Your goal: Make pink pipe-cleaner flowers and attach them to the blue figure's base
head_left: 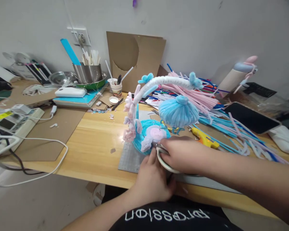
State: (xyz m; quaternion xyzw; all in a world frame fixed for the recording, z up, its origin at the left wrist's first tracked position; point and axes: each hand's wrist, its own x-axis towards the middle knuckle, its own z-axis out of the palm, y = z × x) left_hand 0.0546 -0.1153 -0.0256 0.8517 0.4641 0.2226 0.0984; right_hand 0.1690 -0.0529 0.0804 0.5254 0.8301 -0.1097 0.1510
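Note:
A fuzzy pipe-cleaner lamp stands upright on a grey cutting mat. It has a round blue base with a pink and white piece on top, a white arched stem with pink flowers, and a pleated blue shade hanging from the arch. My right hand is closed around the cream handles of a pair of scissors, their blades close to the white piece at the base's front. My left hand has its fingertips pinched at the front edge of the base, beside the scissors; what lies between them is partly hidden.
Behind the lamp lies a pile of loose pipe cleaners. A yellow glue gun rests to the right, near a dark phone. At left are a power strip and white cables. Cardboard leans on the wall.

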